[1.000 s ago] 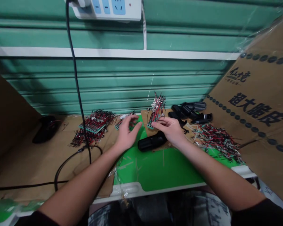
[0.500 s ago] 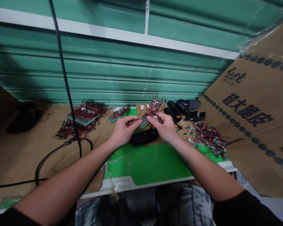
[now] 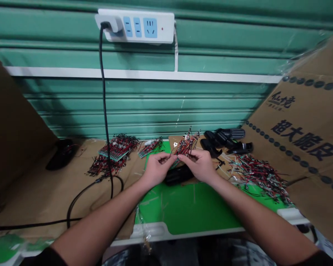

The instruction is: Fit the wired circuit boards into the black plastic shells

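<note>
Above the middle of the green mat, my left hand (image 3: 158, 169) and my right hand (image 3: 202, 165) meet with thumb tips nearly touching. Both are closed in a pinch on a wired circuit board (image 3: 186, 145), whose red and black wires stick up behind the fingers. Its lower edge is mostly hidden by the fingertips. A small pale piece (image 3: 175, 145) on a thin wire stands out left of the bunch. Just below the hands lies a black ribbed plastic housing (image 3: 178, 175).
Left lie a stack of wired boards (image 3: 115, 151), a smaller board (image 3: 150, 147) and a black device (image 3: 60, 154). Right are black housings (image 3: 223, 138) and loose wired boards (image 3: 259, 175). A black cable (image 3: 104, 111) hangs from a power strip (image 3: 138, 26); cardboard (image 3: 302, 129) walls the right side.
The view has tilted up, bringing the power strip into sight. My left thumb and fingers have come closer to my right fingertips at the board's lower edge.
</note>
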Demonstrator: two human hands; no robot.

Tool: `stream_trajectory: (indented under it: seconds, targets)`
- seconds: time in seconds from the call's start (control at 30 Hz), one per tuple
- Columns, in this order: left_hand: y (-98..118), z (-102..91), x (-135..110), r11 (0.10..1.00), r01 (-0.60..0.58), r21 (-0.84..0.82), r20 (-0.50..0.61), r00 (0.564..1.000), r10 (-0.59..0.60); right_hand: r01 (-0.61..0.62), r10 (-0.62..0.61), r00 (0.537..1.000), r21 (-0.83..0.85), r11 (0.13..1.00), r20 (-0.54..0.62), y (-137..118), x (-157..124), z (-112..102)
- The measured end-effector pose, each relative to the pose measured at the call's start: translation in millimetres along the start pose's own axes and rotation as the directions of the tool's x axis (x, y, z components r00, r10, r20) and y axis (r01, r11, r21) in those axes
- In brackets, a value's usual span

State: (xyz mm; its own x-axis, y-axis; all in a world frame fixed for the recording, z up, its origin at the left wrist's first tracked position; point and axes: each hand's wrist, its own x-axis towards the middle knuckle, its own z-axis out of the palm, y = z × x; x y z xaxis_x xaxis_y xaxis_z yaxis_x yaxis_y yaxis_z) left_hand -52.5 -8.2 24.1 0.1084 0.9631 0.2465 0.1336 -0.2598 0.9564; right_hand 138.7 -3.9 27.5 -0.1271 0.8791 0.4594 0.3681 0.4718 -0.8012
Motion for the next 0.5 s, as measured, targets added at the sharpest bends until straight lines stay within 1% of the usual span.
stream_trajectory:
  seconds: [0.1, 0.17, 0.3, 0.37, 0.5]
  targets:
    - [0.8, 0.4, 0.2, 1.000, -0.011, 0.015, -0.021, 1.000, 0.011, 0.094, -0.099, 0.994, -0.134, 0.987, -0.038, 1.5, -0.7, 0.0]
    - [-0.1, 1.2, 0.4, 1.000, -0.001, -0.002, -0.036, 0.999, 0.001, 0.140, -0.153, 0.987, -0.192, 0.971, -0.053, 2.3, -1.2, 0.3]
    - [-2.7, 3.1, 0.5, 0.997, 0.066, -0.040, -0.035, 0.997, -0.068, 0.219, -0.238, 0.970, -0.264, 0.939, -0.042, 3.0, -2.6, 0.9]
    - [-2.1, 3.6, 0.4, 0.995, 0.087, -0.057, -0.028, 0.996, -0.088, 0.236, -0.260, 0.965, -0.290, 0.927, -0.047, 2.6, -3.1, 0.7]
    - [2.2, 3.6, 0.5, 0.995, 0.068, -0.076, -0.032, 0.997, -0.070, 0.226, -0.245, 0.969, -0.281, 0.933, -0.035, 0.0, -2.9, -1.0]
